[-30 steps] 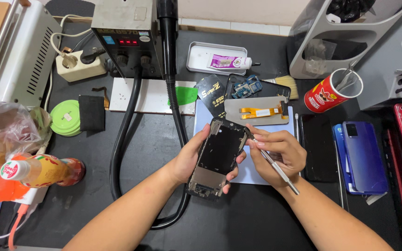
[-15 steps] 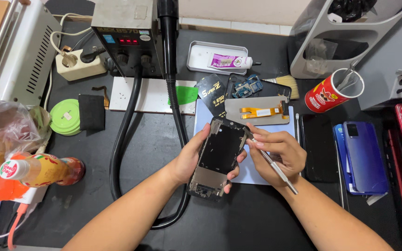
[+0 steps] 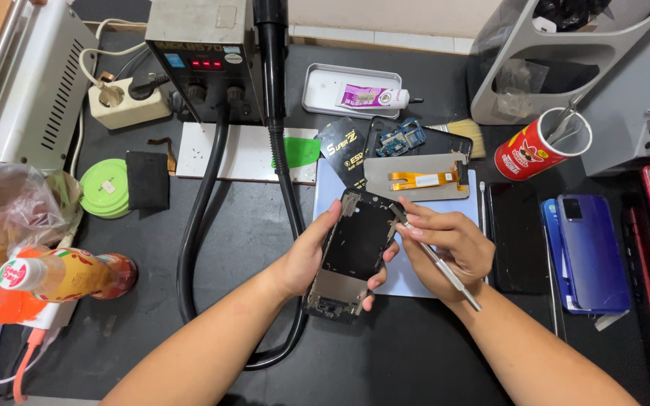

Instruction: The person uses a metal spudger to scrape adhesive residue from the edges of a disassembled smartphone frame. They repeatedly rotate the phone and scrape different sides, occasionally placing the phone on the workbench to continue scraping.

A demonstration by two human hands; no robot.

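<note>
- Fingers of left hand (image 3: 306, 259) were wrapped round the opened phone frame (image 3: 351, 256), thumb on its left edge, fingertips on the right edge; frame was held tilted just above the table (image 3: 415, 353).
- Fingers of right hand (image 3: 445, 248) were closed in a pen grip on thin metal tweezers (image 3: 434, 256); tip sat at the frame's upper right edge.
- Frame was over a pale blue mat (image 3: 408, 282), just below a detached screen panel (image 3: 415, 177) with an orange flex cable.
- Black hose (image 3: 283, 165) from the hot-air station (image 3: 201, 56) ran down past the left wrist.
- Right of the hands: black phone (image 3: 517, 237), blue phone (image 3: 588, 252), red cup (image 3: 539, 143) of tools.
- Far left: orange drink bottle (image 3: 65, 277), green tape rolls (image 3: 104, 188).
</note>
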